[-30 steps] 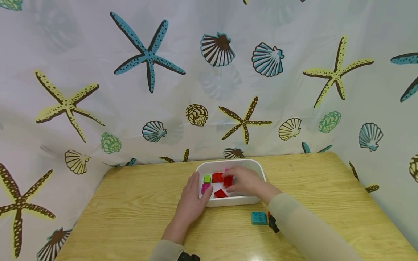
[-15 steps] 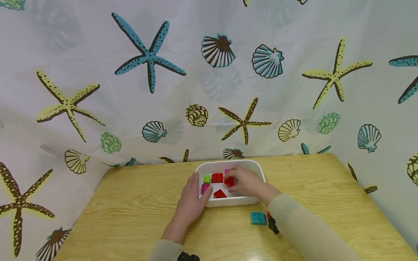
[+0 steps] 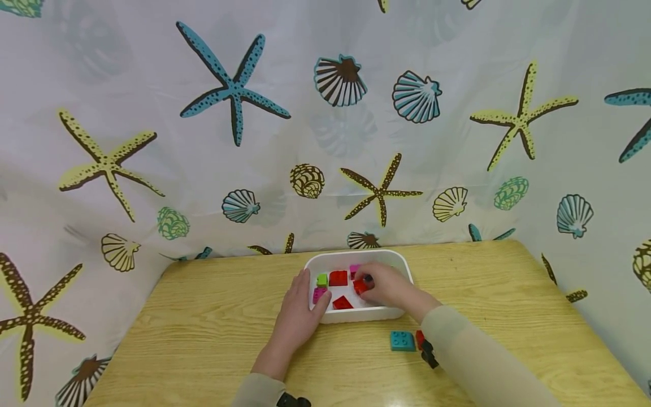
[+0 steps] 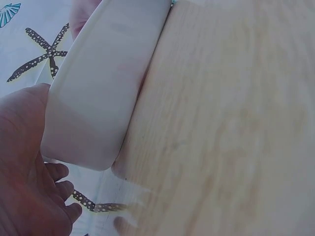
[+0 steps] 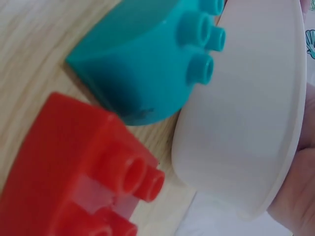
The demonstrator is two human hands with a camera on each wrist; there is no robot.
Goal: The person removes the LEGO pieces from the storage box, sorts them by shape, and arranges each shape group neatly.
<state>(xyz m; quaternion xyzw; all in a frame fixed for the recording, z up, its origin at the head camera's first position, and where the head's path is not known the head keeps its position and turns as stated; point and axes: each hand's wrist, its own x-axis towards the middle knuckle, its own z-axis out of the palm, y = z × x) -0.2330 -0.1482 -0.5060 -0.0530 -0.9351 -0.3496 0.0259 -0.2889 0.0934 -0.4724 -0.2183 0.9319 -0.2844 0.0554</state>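
Note:
My left hand holds the left end of a white plastic bin, its thumb over the near rim and its fingers along the outer wall. In the left wrist view, curled fingertips show beside the bin's end. My right hand reaches into the bin from the right. Between its thumb and fingers is a red toy brick, partly covered, with a small dark spot next to it. Other bricks in the bin are a red one, a tilted red one, a green one and magenta ones.
In front of the bin, a teal brick lies on the wooden table. Beside it is a red brick, partly behind the right wrist's black camera in the head view. A shell-and-starfish curtain hangs behind the table.
My right fingers have shifted slightly right, and the red brick between them has moved and turned. More of the magenta brick behind it shows. The left hand stays on the bin.

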